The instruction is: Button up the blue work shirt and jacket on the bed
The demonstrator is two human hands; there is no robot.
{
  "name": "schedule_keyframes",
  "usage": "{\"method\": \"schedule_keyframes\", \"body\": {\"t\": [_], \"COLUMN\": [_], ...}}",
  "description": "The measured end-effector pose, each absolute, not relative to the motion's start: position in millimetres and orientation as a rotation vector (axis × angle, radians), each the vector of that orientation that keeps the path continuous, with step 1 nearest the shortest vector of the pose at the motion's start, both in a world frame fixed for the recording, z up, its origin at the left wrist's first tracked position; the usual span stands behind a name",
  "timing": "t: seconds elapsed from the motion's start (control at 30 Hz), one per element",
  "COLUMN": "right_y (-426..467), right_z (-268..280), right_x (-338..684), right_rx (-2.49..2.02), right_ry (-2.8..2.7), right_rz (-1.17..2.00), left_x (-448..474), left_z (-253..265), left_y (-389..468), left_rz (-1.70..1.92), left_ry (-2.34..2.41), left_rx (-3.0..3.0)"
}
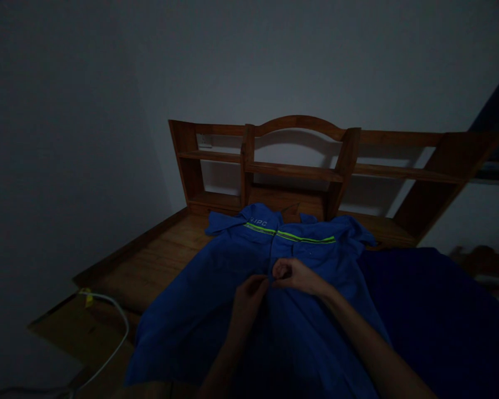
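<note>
A blue work shirt with short sleeves lies spread out on a wooden surface, its collar toward the shelf. Across its chest runs a yellow-green reflective stripe, with pale lettering above it on the left. My left hand pinches the shirt's front edge near the middle. Right beside it, my right hand is closed at the same front opening, fingertips almost touching those of the left. Dim light hides any button between the fingers.
A wooden shelf unit stands against the grey wall behind the shirt. Dark blue cloth lies at the right. On the left, a white cable curves past the wooden surface, near a small yellow item.
</note>
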State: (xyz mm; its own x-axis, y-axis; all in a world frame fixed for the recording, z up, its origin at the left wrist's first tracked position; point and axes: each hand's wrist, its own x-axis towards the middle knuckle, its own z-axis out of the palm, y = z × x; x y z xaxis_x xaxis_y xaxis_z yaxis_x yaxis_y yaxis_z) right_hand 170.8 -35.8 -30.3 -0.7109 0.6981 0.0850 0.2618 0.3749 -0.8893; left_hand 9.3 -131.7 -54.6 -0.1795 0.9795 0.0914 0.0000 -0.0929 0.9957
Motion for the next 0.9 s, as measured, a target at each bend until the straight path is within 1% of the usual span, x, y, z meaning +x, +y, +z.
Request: {"method": "schedule_keyframes", "body": {"t": [0.13,0.37,0.7,0.9], "right_y": [-39.3,-49.4,-55.8,-55.5], "right_z": [-30.2,-26.5,-21.5,-18.2], "right_x": [166.5,158.2,157.9,158.0], "right_rx": [-0.794,-0.819,-0.81,-0.759], "right_ry": [-2.22,-2.306,-2.356,-2.332], "right_rz": [1.265,1.047,0.975,1.058], "left_x": [10.5,9.0,8.3,6.2], "left_z": [-53.0,-57.2,-59.6,-60.2], "left_y": [-131.1,-129.5,-131.8,-131.4], "left_rz": [1.438,1.455,1.448,1.47], "left_ry": [1.315,1.336,1.33,1.286], "left_rx": [1.137,1.094,1.03,1.052]}}
